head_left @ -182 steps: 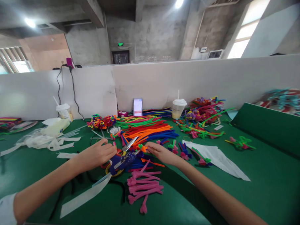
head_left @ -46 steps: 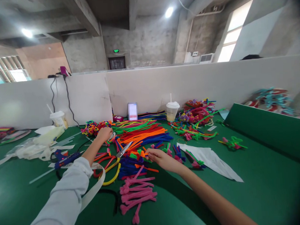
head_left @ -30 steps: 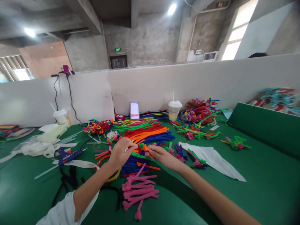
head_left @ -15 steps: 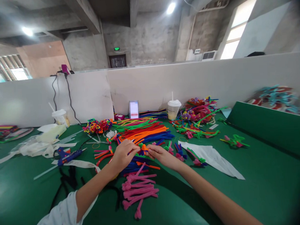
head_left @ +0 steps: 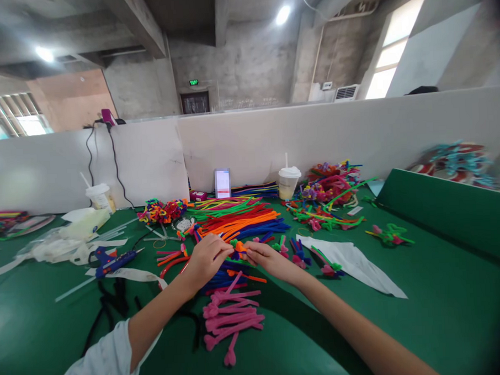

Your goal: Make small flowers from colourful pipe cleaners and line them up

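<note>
Between my two hands is a small pipe-cleaner flower (head_left: 238, 247) with orange and green loops. My left hand (head_left: 209, 255) pinches its left side, thumb and index finger together. From the right, my right hand (head_left: 266, 257) grips it with closed fingertips; part of the piece is hidden by the fingers. Below lie several pink pipe-cleaner pieces with looped ends (head_left: 233, 320). Behind my hands spread rows of orange pipe cleaners (head_left: 251, 223) and blue pipe cleaners (head_left: 264, 228). Several finished-looking small pipe-cleaner bundles (head_left: 300, 253) rest to the right of my right hand.
A blue glue gun (head_left: 112, 262) lies on the left by plastic wrapping (head_left: 56, 243). A phone (head_left: 223, 183) leans on the partition (head_left: 334, 134). Lidded cups, one the right cup (head_left: 289, 183), stand at the back. A white sheet (head_left: 353, 263) and green panel (head_left: 450, 217) are right.
Both hands stay nearly in place around the pipe-cleaner flower. The camera view has shifted very slightly; nothing else visibly differs.
</note>
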Demonstrator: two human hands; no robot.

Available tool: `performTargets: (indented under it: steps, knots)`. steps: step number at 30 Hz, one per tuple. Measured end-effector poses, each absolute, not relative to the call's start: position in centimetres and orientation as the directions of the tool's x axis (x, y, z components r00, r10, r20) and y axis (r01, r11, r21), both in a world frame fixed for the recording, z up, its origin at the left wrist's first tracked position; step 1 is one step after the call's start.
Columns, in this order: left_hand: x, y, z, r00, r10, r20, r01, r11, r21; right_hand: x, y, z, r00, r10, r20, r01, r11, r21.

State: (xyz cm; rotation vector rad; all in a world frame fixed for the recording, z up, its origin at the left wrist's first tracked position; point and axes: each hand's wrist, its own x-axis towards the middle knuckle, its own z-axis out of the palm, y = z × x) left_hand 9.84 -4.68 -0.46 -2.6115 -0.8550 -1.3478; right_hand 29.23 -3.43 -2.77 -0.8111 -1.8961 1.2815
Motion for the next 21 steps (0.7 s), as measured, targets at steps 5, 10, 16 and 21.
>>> performTargets:
  steps: [5, 10, 16, 21]
  knots:
    - [9.51, -4.9, -0.52, 0.463, 0.402, 0.79, 0.533, -0.838, 0.114, 29.3, -3.32, -2.95, -0.553, 0.808, 0.202, 0.098, 0.304, -0.948]
    - [9.29, -5.11, -0.45, 0.495, 0.355, 0.793, 0.525, -0.849, 0.052, 29.29, -3.41, -2.73, -0.547, 0.813, 0.201, 0.111, 0.308, -0.945]
    - [9.43, -5.07, -0.5, 0.518, 0.331, 0.788, 0.516, -0.856, 0.02, 29.28, -3.54, -2.5, -0.551, 0.81, 0.201, 0.125, 0.318, -0.94]
    - [9.45, -5.28, -0.37, 0.522, 0.319, 0.791, 0.525, -0.851, -0.003, 29.27, -3.48, -2.5, -0.561, 0.798, 0.22, 0.141, 0.354, -0.924]
